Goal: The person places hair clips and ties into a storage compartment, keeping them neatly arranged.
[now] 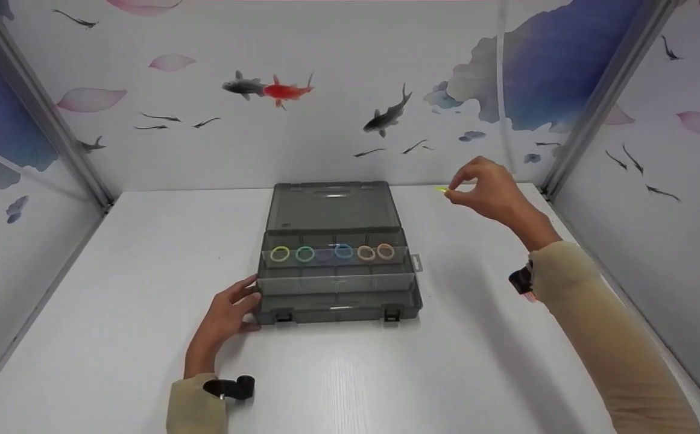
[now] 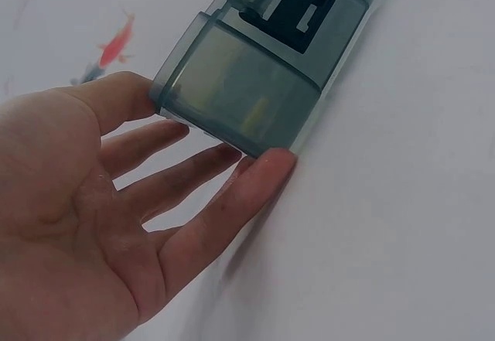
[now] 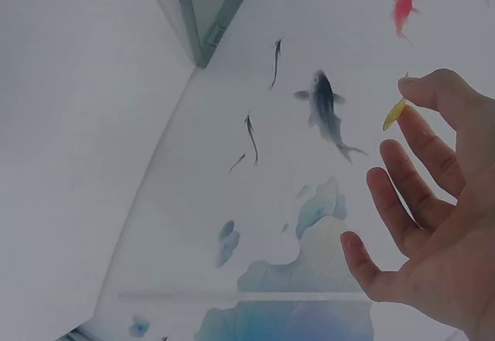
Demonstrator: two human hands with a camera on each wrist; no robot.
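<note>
A translucent grey compartment box (image 1: 340, 317) stands on the table with its lid (image 1: 333, 208) laid back. In its upper row sit several small coloured rings, among them a yellow ring (image 1: 280, 248), a green ring (image 1: 305, 248) and a blue ring (image 1: 343, 245). My left hand (image 1: 226, 316) touches the box's left end, its fingertips spread along that side wall, as the left wrist view also shows. Up to the right, apart from the box, my right hand (image 1: 491, 193) pinches a small yellow ring (image 3: 394, 114) between thumb and forefinger; it appears nearly edge-on.
A clear divider flap (image 1: 336, 283) runs across the box, in front of the rings. Two dark latches, one of them the right latch (image 1: 392, 315), are on its front edge. White panels (image 1: 325, 150) with painted fish enclose the white table (image 1: 325, 386) at the back and sides.
</note>
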